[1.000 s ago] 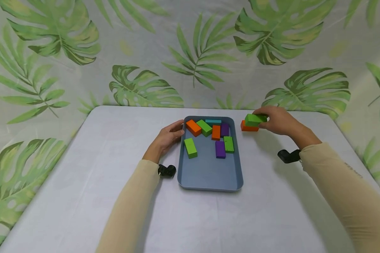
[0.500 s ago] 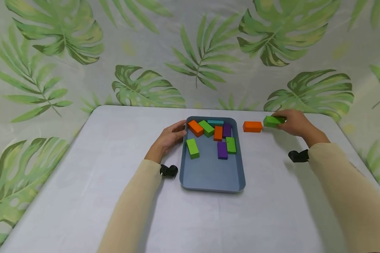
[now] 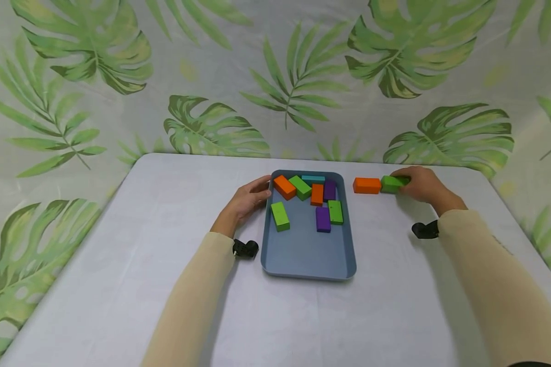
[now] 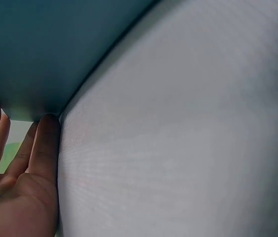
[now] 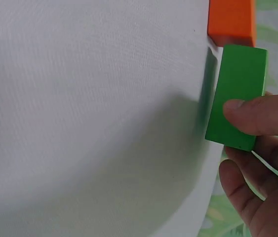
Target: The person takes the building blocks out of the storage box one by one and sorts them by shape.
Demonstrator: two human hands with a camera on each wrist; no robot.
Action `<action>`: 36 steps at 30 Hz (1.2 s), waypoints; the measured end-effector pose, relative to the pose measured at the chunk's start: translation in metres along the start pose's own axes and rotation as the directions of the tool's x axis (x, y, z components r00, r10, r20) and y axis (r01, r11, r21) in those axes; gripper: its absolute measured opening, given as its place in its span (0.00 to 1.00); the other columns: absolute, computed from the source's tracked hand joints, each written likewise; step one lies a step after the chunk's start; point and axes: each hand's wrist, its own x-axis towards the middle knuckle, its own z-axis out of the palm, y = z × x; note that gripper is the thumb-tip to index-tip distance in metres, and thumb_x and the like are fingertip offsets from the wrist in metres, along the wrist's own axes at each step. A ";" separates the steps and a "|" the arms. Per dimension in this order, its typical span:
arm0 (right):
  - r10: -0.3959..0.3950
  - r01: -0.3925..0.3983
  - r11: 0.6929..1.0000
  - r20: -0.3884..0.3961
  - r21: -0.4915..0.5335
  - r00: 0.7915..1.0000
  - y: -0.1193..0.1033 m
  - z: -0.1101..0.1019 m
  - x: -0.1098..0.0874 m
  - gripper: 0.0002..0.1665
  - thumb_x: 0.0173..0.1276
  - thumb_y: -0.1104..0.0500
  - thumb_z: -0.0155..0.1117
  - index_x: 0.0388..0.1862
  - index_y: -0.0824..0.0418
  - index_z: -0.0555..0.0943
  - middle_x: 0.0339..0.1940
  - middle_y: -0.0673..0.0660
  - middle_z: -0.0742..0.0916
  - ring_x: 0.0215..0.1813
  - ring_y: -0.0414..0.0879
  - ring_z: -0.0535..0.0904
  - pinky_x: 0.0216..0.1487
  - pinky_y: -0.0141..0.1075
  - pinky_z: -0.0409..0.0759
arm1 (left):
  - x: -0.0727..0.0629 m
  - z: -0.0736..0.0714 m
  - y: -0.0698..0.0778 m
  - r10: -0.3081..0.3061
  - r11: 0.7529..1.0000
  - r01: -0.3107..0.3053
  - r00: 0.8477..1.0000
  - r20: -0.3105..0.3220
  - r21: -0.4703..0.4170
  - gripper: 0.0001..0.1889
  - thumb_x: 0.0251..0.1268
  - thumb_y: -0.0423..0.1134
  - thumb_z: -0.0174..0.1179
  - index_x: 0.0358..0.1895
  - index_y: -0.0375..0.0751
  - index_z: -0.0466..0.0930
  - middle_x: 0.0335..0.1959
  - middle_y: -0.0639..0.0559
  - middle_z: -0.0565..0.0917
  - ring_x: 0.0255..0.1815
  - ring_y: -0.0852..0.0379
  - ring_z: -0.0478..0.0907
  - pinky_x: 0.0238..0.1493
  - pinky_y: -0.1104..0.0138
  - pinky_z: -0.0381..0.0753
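Observation:
My right hand [image 3: 420, 184] pinches a green block [image 5: 240, 94] between thumb and fingers. The block is end to end with an orange block [image 3: 367, 185] on the white table, to the right of a blue-grey tray [image 3: 307, 255]; in the right wrist view their ends nearly meet. My left hand [image 3: 247, 200] rests against the tray's left side near its far corner. In the left wrist view its extended fingers [image 4: 45, 148] touch the tray's outer wall. Inside the tray lie several blocks: green, orange, a light green one [image 3: 280, 216], a purple one [image 3: 323, 219] and a teal one [image 3: 313, 179].
A white cloth [image 3: 165, 255] covers the table. Behind it hangs a leaf-patterned curtain [image 3: 312, 61], close to the table's far edge. The tray's blocks sit mostly in its far half. A black wrist camera [image 3: 425, 230] hangs beneath the right wrist.
My right hand has carried the green block rightward from over the orange block, then lowered it to the orange block's right end. My left hand has stayed at the tray.

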 end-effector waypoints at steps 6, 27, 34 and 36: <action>0.011 -0.010 1.000 0.015 -0.005 1.000 0.001 0.004 0.001 0.28 0.61 0.67 0.59 0.63 0.68 0.77 0.61 0.76 0.78 0.58 0.68 0.71 0.60 0.61 0.71 | 0.000 0.000 0.000 -0.001 1.000 0.001 1.000 0.001 0.008 0.28 0.73 0.32 0.56 0.74 0.52 0.67 0.77 0.47 0.65 0.77 0.50 0.64 0.78 0.57 0.63; 0.041 -0.043 0.999 0.053 0.034 0.998 -0.001 0.010 0.001 0.30 0.64 0.64 0.60 0.67 0.65 0.75 0.63 0.76 0.76 0.57 0.66 0.69 0.58 0.60 0.71 | -0.003 0.001 0.001 0.000 1.000 0.000 1.000 0.002 0.013 0.28 0.73 0.31 0.55 0.74 0.52 0.67 0.77 0.47 0.64 0.77 0.49 0.63 0.78 0.56 0.63; 0.049 -0.050 0.998 0.044 0.038 0.998 0.001 0.013 0.004 0.30 0.63 0.64 0.60 0.67 0.65 0.74 0.64 0.75 0.76 0.57 0.65 0.70 0.60 0.61 0.71 | -0.005 0.002 0.001 0.002 1.000 -0.002 1.000 0.001 0.007 0.29 0.73 0.31 0.55 0.75 0.51 0.66 0.78 0.47 0.64 0.77 0.49 0.63 0.79 0.56 0.62; 0.048 -0.050 0.998 0.046 0.036 0.998 0.001 0.013 0.004 0.30 0.64 0.64 0.61 0.67 0.64 0.74 0.64 0.75 0.76 0.57 0.66 0.70 0.60 0.62 0.71 | -0.005 0.002 0.002 0.002 1.000 -0.002 1.000 0.002 0.003 0.29 0.73 0.31 0.55 0.75 0.51 0.66 0.78 0.47 0.64 0.77 0.49 0.63 0.78 0.56 0.63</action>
